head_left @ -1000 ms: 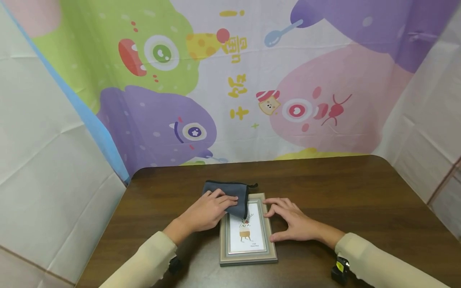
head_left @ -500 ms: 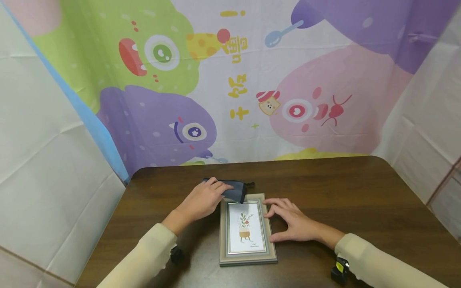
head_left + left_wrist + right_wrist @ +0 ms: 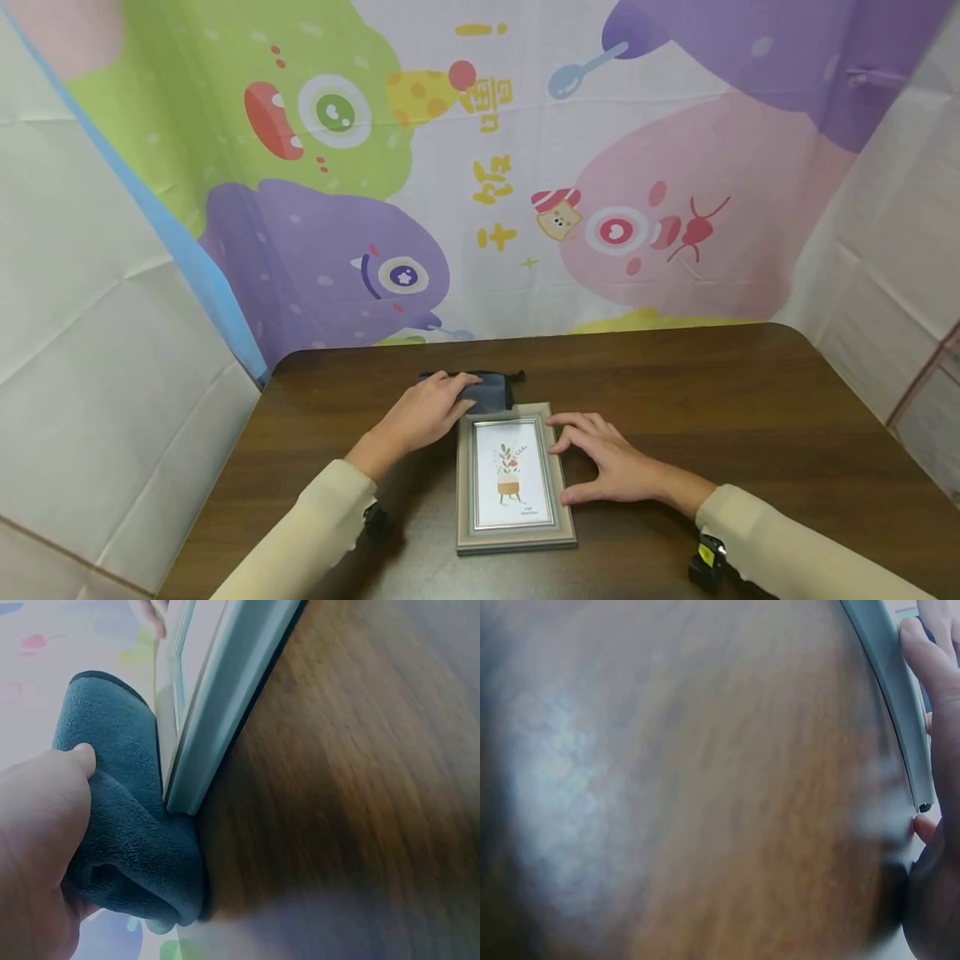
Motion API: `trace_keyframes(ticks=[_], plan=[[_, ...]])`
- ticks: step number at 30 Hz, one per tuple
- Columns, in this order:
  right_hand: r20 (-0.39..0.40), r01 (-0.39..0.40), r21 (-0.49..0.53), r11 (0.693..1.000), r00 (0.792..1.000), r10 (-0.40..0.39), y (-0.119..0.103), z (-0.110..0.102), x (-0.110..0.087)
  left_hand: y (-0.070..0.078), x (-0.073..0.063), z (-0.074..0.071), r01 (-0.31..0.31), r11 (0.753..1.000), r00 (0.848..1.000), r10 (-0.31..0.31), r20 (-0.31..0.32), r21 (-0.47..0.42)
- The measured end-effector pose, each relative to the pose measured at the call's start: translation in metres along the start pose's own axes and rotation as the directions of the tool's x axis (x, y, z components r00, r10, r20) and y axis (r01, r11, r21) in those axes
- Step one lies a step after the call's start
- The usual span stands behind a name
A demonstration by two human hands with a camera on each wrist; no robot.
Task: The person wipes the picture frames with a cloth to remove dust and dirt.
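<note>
Wide room to pass over brown wood-grain tabletop (image 3: pixel 712 400) right of right hand (image 3: pixel 611 462); narrower strip between dark grey-blue folded fabric cloth (image 3: pixel 491 395) and cartoon-printed fabric backdrop (image 3: pixel 510 292), which walls off far side; beige-and-grey rectangular picture frame (image 3: pixel 516 479) open from above and near end; right edge barred by right hand, far left corner by left hand (image 3: pixel 423 414) and cloth.

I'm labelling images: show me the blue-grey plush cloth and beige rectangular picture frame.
Blue-grey plush cloth (image 3: pixel 129 799), left wrist view: its visible middle.
Beige rectangular picture frame (image 3: pixel 517 538), head view: lower border.
</note>
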State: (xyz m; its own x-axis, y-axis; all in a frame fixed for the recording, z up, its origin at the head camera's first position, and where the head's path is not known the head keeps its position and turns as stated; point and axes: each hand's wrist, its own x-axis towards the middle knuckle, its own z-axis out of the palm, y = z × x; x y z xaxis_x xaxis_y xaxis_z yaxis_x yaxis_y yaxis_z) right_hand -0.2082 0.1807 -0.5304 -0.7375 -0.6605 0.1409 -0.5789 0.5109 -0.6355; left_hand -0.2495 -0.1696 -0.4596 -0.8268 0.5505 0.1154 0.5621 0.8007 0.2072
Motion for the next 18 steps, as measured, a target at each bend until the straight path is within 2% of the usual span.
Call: trace_keyframes(ticks=[2, 5, 9, 12, 15, 18], plan=[[0.001, 0.006, -0.005, 1.0, 1.0, -0.006, -0.001, 0.0, 0.0, 0.001, 0.001, 0.0, 0.032, 0.999, 0.999, -0.032, 0.025, -0.017], [0.004, 0.023, -0.009, 1.0, 1.0, -0.023, -0.003, -0.001, 0.0, -0.001, 0.005, 0.004, 0.05, 0.998, 0.997, -0.047, 0.061, -0.044], [0.009, 0.031, -0.007, 1.0, 0.999, -0.031, -0.005, -0.003, 0.0, -0.045, 0.019, 0.053, -0.004, 0.999, 1.0, 0.004, 0.019, -0.04], [0.009, 0.022, -0.006, 1.0, 1.0, -0.022, -0.005, -0.003, 0.0, -0.074, 0.028, 0.086, -0.036, 0.999, 0.999, 0.036, -0.015, 0.005], [0.007, 0.019, -0.012, 1.0, 1.0, -0.019, -0.002, -0.002, -0.001, -0.07, 0.029, 0.084, -0.02, 1.0, 1.0, 0.02, -0.002, -0.003], [0.007, 0.023, -0.015, 1.0, 1.0, -0.023, -0.001, -0.002, -0.001, -0.046, 0.021, 0.058, -0.001, 0.999, 1.0, 0.002, 0.02, -0.051]])
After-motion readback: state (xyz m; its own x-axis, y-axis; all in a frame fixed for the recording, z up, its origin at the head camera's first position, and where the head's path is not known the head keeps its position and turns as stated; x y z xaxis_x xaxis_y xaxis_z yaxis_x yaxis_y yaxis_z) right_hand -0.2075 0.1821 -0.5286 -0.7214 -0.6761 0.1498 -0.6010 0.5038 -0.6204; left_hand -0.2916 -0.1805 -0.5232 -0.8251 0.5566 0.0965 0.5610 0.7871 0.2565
